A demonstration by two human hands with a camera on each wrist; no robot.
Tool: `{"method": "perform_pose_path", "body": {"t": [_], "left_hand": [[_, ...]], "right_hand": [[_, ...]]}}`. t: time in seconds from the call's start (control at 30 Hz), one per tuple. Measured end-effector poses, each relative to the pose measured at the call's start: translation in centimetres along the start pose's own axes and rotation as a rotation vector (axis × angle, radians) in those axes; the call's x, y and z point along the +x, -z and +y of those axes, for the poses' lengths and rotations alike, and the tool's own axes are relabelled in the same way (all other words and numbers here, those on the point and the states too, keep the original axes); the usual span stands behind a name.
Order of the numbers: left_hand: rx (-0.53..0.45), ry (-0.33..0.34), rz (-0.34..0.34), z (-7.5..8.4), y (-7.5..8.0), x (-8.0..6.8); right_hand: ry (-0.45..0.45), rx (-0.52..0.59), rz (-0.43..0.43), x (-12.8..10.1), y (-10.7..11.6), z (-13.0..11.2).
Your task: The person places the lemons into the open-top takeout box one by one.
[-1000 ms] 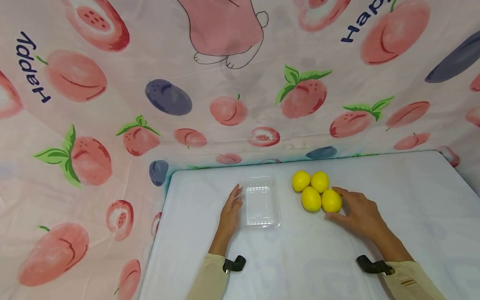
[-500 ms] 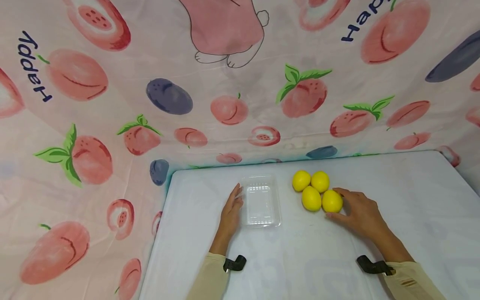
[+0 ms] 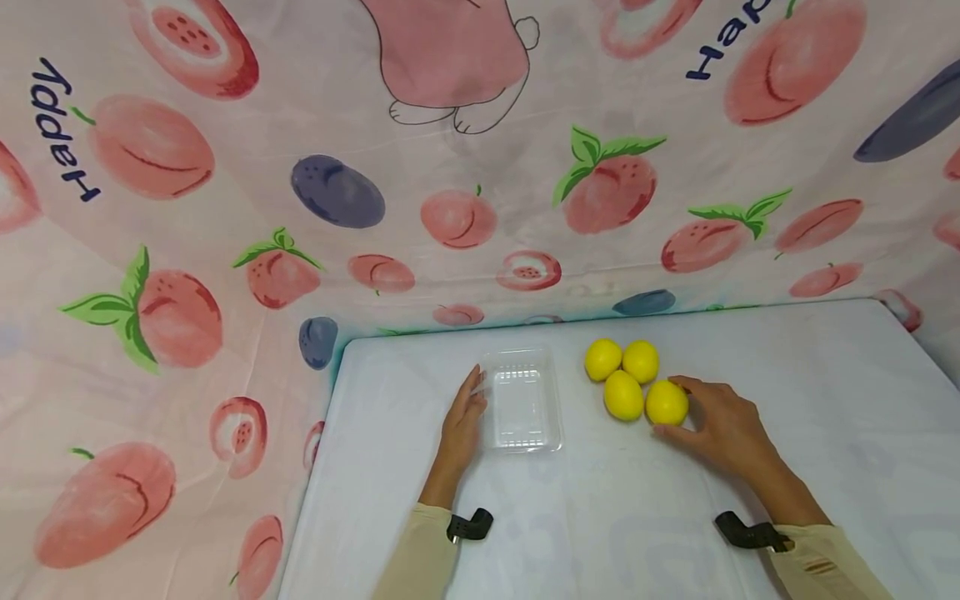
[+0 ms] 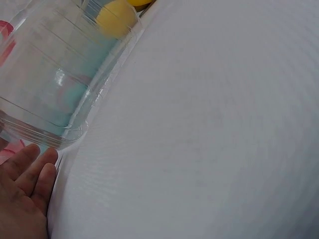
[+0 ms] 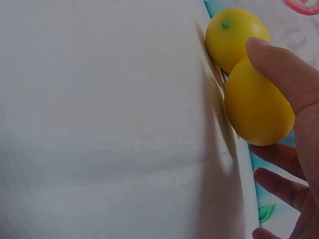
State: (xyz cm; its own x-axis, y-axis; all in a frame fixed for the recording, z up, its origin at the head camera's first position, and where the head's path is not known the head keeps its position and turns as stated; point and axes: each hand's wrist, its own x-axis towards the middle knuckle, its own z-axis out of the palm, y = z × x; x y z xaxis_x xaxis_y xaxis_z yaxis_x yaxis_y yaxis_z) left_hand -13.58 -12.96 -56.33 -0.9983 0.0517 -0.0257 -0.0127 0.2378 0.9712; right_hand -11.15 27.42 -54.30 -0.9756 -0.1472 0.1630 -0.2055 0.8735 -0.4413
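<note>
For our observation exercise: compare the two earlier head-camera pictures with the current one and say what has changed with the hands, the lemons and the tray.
Almost nothing has changed. The right hand still grips the nearest lemon, which still sits against the other three lemons on the table. The left hand stays resting flat against the left side of the clear plastic tray, which has not shifted.

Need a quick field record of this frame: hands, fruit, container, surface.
left hand: flat on the table, fingers straight beside the clear tray's left edge
right hand: thumb and fingers curled round the nearest lemon
other lemons: three, clustered, on the table
clear tray: empty, left of the lemons
table: white cover
backdrop: pink fruit-print cloth
</note>
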Motion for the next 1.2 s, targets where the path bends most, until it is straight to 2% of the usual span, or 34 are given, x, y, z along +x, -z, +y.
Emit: {"method": "perform_pose_path", "body": {"t": [0.4,1.0,1.2], "left_hand": [[0.003,-0.009,0.001,0.0,0.0,0.1],[-0.007,0.0,0.0,-0.1,0.0,0.0],[-0.023,0.026,0.002,3.0,0.0,-1.1]], "right_hand": [[-0.035,0.019,-0.006,0.0,1.1,-0.9],[0.003,0.065,0.027,0.8,1.5,-2.2],[0.009,0.084,0.032,1.2,1.6,-3.1]]}}
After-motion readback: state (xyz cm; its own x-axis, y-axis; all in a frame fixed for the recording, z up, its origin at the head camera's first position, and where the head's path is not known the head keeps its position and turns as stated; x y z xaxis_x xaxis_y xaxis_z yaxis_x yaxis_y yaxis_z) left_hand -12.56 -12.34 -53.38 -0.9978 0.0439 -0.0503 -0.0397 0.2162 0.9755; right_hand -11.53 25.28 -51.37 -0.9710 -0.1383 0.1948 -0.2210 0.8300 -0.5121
